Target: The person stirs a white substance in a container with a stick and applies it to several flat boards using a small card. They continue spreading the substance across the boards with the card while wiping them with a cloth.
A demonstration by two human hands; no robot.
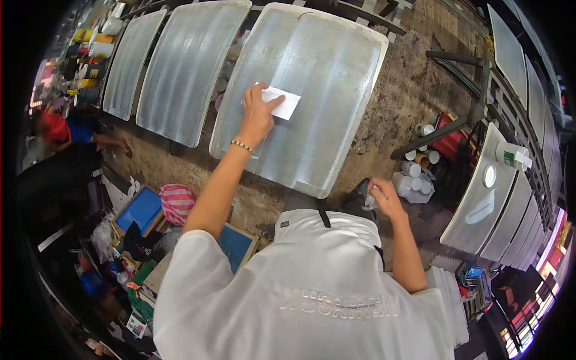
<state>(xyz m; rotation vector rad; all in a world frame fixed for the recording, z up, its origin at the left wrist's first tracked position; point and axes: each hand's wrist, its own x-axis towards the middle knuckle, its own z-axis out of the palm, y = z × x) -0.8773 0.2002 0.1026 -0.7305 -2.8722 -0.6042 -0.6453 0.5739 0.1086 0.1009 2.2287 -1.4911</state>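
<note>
A large grey panel [318,66] with whitish streaks lies in front of me. My left hand [258,114], with a beaded bracelet at the wrist, holds a white rectangular card [288,104] against the panel's surface, left of its middle. Beyond the panel's near edge, on the right, my right hand [382,195] has its fingers bent around a crumpled greyish, see-through piece [367,197], which looks like plastic or cloth. That hand is apart from the panel, close to my waist.
Two similar panels [191,60] stand to the left. At the right are a metal frame [483,90], white cups [414,183] and more panels [480,204] with a tub [510,155]. A person in red [55,127] is at the far left.
</note>
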